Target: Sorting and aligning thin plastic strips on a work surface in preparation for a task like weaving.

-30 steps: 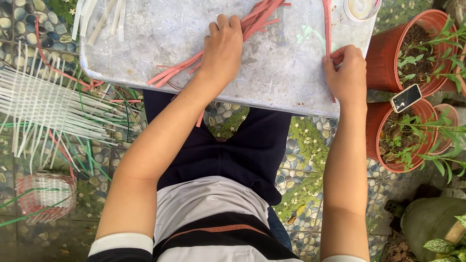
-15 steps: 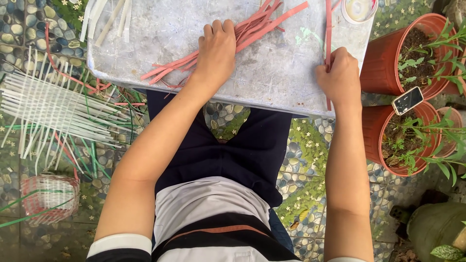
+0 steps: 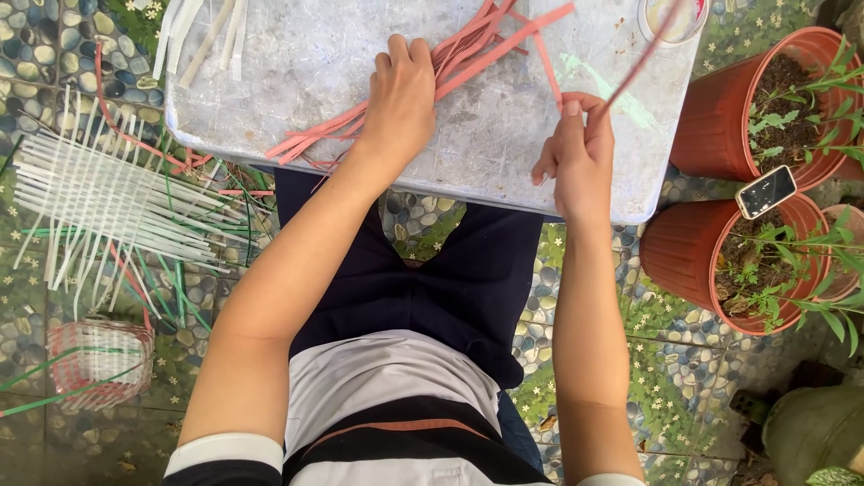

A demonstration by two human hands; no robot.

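A grey metal tray (image 3: pixel 504 153) lies across my lap, with a bundle of pink strips (image 3: pixel 477 45) spread over it. My left hand (image 3: pixel 405 94) presses flat on the bundle, fingers together. My right hand (image 3: pixel 576 153) is lifted just above the tray's near edge, pinching a single pink strip (image 3: pixel 643 63) that slants up to the right. Several white strips (image 3: pixel 202 36) lie at the tray's far left corner.
A woven mat of white strips (image 3: pixel 108 207) with loose green and pink strips lies on the pebble floor at left, above a small woven basket (image 3: pixel 94 360). Two terracotta plant pots (image 3: pixel 720 261) stand at right, a phone (image 3: pixel 765 191) resting on one rim. A round container (image 3: pixel 675 18) sits at the tray's far right.
My right hand has lifted off the tray and drawn one pink strip up and away from the bundle. The left hand stays pressed on the strips.
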